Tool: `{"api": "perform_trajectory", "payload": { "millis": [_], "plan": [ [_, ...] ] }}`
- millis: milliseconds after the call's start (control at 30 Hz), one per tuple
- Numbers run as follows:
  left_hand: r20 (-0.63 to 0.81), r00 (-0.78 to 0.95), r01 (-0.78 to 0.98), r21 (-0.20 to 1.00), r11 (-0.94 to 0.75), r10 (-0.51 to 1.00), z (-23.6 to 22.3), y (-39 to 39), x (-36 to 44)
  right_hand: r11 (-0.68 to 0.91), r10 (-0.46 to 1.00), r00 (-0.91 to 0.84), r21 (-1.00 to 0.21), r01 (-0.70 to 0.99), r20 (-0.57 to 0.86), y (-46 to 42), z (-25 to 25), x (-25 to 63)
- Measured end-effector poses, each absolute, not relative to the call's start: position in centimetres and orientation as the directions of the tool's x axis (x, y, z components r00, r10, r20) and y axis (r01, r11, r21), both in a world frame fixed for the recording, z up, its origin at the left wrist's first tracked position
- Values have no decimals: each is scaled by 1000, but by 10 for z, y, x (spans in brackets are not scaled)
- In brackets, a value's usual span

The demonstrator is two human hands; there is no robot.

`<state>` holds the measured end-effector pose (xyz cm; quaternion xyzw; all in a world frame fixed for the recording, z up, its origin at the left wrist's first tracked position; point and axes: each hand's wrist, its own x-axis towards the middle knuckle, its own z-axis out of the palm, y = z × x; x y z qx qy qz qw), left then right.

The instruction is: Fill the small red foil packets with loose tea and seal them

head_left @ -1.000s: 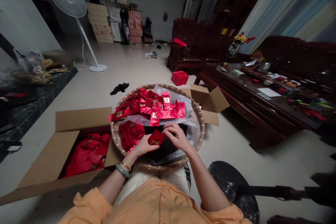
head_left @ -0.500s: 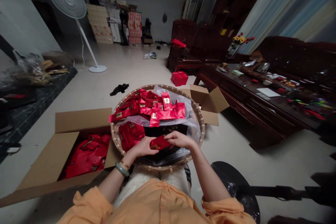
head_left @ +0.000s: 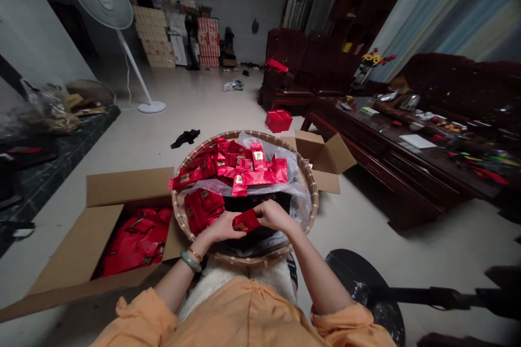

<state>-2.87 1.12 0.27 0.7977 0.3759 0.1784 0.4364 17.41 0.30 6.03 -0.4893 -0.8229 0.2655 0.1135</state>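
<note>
A small red packet (head_left: 246, 221) with gold print is held between my two hands over the near half of a round bamboo basket (head_left: 312, 195). My left hand (head_left: 224, 227) grips its left end, and my right hand (head_left: 273, 216) has its fingers closed at the right end. Under the hands lies dark material, beside a stack of red packets (head_left: 203, 209) at the left of the basket. Beyond a fold of clear plastic sheet (head_left: 299, 187) rests a loose heap of red packets (head_left: 238, 162) with pale gold labels.
At my left stands an open cardboard box (head_left: 77, 244) full of red packets (head_left: 138, 238). Another open box (head_left: 317, 157) sits behind the basket to the right. A dark wooden table (head_left: 366, 146) runs along the right, and a black round base (head_left: 362, 287) is near my right elbow.
My right hand has shifted slightly, its fingers curling in more at the packet's right end. My left hand stays almost still, and the packets in the basket lie as before.
</note>
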Motion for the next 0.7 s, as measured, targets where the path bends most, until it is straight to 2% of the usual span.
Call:
{"api": "perform_trajectory", "payload": {
  "millis": [167,267,400,533,700],
  "plan": [
    [-66,597,435,864,-254,800,-7,12,-32,365,871,-492,-682,634,9,7,63,181],
    [-66,578,413,883,-223,813,-12,11,-33,359,879,-475,-723,590,50,9,63,181],
    [-71,519,413,894,-177,852,-16,11,-35,309,928,-354,-763,567,113,8,61,185],
    [-67,443,366,924,-112,894,-19,14,-38,189,969,-238,-826,531,69,6,57,193],
    [-55,399,185,982,-21,915,-21,16,-36,145,968,-249,-832,536,8,5,47,192]
  ]
}}
